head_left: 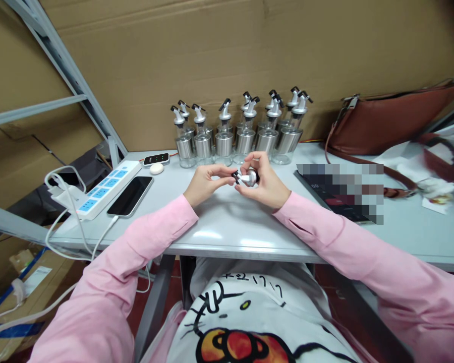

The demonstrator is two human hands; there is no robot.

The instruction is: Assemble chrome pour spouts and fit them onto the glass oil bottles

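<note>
White printed top point(257, 302) right up close, with pink sleeves point(109, 267) reaching out on both sides, then a pale grey worktop point(212, 224) just beyond. Had a loose pour spout point(245, 178), silver with a black end point(235, 175), up over the worktop, in front of the bottles point(224, 145) and apart from all of them. Had the right hand point(268, 185) curled round the silver part, thumb and fingers closed about it. Pinched the black end with the left hand point(207, 183), thumb against fingertips, so basically gripped from both sides.

As for progress: counted six glass-and-metal bottles along the front, each with a spout already on. Spotted more behind, partly hidden, and couldn't tell about every top back there. Would call the front row done, judging by looks, and the held spout somewhere midway: in hand, not seated on any bottle. Couldn't tell the remaining work on it from just one view, tbh.

Also noticed a phone point(130, 196) and a power strip point(111, 184) off to the left, plus a brown bag point(388, 123) over on the right.
</note>
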